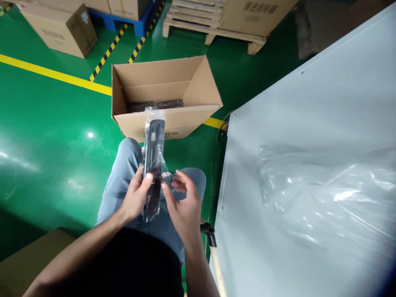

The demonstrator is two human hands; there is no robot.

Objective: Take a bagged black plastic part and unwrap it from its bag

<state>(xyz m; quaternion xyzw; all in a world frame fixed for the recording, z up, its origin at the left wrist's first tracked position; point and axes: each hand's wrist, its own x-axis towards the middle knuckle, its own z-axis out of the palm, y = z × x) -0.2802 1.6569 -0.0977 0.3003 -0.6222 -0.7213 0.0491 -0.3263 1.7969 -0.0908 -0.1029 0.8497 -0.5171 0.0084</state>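
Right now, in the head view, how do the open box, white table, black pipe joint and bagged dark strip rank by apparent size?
Largest to smallest:
1. White table
2. Open box
3. Bagged dark strip
4. Black pipe joint

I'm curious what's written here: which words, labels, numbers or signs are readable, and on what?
Carton on wooden pallet: seemingly "周转箱"; remaining print blurred.
Open carton: print too blurred.
Upper-left carton: print and white label too blurred.
Wrapped black strip: pale patches too small.
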